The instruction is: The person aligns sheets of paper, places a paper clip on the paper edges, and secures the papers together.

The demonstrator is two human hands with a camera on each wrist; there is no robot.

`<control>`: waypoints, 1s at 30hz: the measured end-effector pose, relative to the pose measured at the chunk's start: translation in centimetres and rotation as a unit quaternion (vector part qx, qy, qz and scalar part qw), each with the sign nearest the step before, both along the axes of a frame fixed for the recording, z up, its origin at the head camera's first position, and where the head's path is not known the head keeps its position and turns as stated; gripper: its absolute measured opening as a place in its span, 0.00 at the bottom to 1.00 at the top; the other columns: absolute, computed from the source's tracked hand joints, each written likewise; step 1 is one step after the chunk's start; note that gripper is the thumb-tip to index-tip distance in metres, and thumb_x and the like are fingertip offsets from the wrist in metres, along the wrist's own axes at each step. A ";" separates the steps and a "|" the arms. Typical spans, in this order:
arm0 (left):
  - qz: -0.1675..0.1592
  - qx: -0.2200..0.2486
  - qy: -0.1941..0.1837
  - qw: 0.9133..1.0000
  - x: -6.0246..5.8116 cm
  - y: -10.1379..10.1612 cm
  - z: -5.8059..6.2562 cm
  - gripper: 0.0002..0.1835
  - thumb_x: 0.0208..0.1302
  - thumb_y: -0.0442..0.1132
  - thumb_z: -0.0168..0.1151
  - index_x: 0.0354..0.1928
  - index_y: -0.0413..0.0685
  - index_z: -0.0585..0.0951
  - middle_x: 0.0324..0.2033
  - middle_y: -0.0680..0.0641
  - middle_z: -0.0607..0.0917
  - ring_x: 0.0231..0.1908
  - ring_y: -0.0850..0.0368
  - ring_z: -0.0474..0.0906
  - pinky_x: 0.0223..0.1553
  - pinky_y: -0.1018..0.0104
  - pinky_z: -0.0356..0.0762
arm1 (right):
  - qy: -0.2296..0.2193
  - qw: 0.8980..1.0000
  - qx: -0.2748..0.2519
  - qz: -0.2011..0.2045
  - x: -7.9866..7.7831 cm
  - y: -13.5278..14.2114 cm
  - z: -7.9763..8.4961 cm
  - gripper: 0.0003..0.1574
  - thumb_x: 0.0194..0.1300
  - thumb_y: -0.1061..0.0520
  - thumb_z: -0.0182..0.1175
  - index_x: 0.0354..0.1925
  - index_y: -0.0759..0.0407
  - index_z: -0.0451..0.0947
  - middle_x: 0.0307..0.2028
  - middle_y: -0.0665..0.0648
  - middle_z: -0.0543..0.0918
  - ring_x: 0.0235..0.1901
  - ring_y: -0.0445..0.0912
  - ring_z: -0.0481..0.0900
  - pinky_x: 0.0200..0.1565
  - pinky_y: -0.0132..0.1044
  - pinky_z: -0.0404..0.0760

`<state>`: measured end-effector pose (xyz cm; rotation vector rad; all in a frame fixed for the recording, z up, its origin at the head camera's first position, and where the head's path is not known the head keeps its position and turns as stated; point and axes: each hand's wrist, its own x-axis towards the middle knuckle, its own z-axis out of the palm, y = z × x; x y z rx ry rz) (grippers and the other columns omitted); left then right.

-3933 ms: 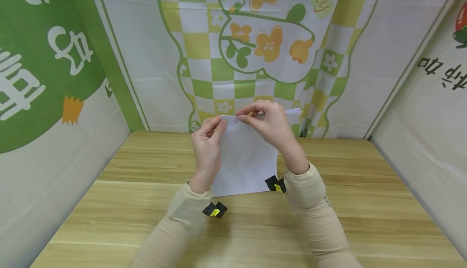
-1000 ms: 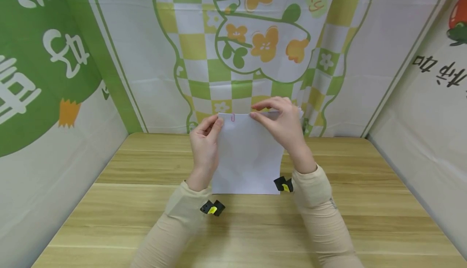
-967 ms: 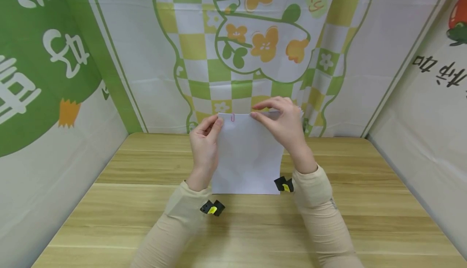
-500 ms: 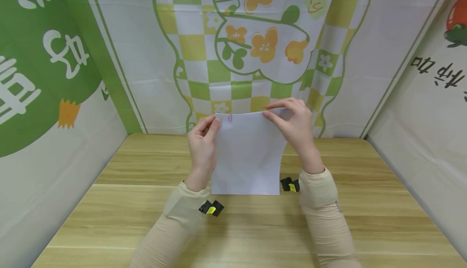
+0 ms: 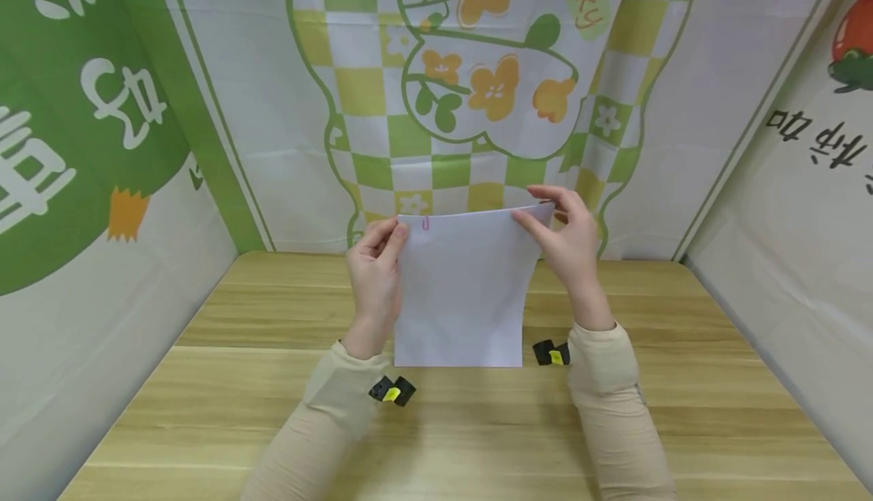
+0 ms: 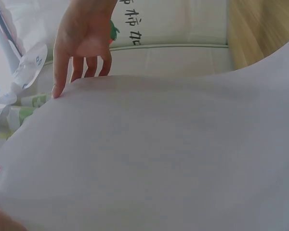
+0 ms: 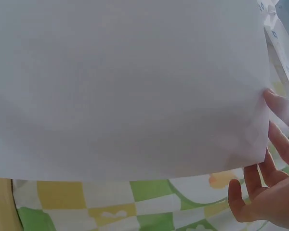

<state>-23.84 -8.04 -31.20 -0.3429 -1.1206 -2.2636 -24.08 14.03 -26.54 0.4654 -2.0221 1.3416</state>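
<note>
Upright above the table, its lower edge at or near the top, stands a stack of white paper (image 5: pixel 464 296); how many sheets it has cannot be told. A pink paper clip (image 5: pixel 426 223) sits on its top edge near the left corner. My left hand (image 5: pixel 375 273) pinches that corner between thumb and fingers. At the upper right, my right hand (image 5: pixel 569 243) holds the top edge, thumb at the front and fingers reaching behind near the corner. In the right wrist view, the right hand's fingers (image 7: pixel 274 187) curve round the corner of the paper, partly hidden by it.
The wooden table (image 5: pixel 273 311) lies below. A checked, flower-printed curtain (image 5: pixel 450 167) hangs close behind the paper, with printed cloth walls to the left and right. Small black pieces with yellow marks (image 5: pixel 392 392) stick out from both sleeves.
My right hand was by the paper clip, then slid rightward along the top edge to the right corner. The clip stays on the paper. My left hand keeps its corner, shifting slightly left.
</note>
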 end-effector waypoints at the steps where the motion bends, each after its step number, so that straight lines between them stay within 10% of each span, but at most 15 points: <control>1: -0.001 0.004 0.001 1.000 0.0 0.0 0.0 0.18 0.58 0.18 0.56 0.28 0.50 0.85 0.28 0.53 0.79 0.33 0.64 0.76 0.38 0.78 0.76 | -0.009 1.000 -0.007 0.001 -0.1 0.1 -0.1 0.24 0.54 0.64 0.69 0.49 0.70 0.76 0.48 0.68 0.79 0.46 0.56 0.74 0.49 0.45 0.71; 8: -0.008 0.021 0.002 1.000 0.0 -0.1 0.0 0.17 0.58 0.18 0.56 0.28 0.48 0.85 0.29 0.52 0.78 0.33 0.64 0.76 0.38 0.79 0.76 | -0.045 0.998 -0.026 0.029 -0.6 1.0 -1.2 0.29 0.56 0.64 0.67 0.55 0.69 0.72 0.43 0.70 0.79 0.39 0.50 0.77 0.40 0.26 0.77; 30: -0.002 0.036 -0.017 0.999 -0.7 -0.5 0.0 0.17 0.58 0.18 0.56 0.27 0.47 0.85 0.29 0.51 0.79 0.32 0.63 0.74 0.37 0.79 0.75 | -0.151 0.986 0.008 0.073 -0.9 2.4 -4.2 0.23 0.62 0.61 0.62 0.53 0.71 0.70 0.41 0.71 0.81 0.35 0.42 0.77 0.36 0.23 0.74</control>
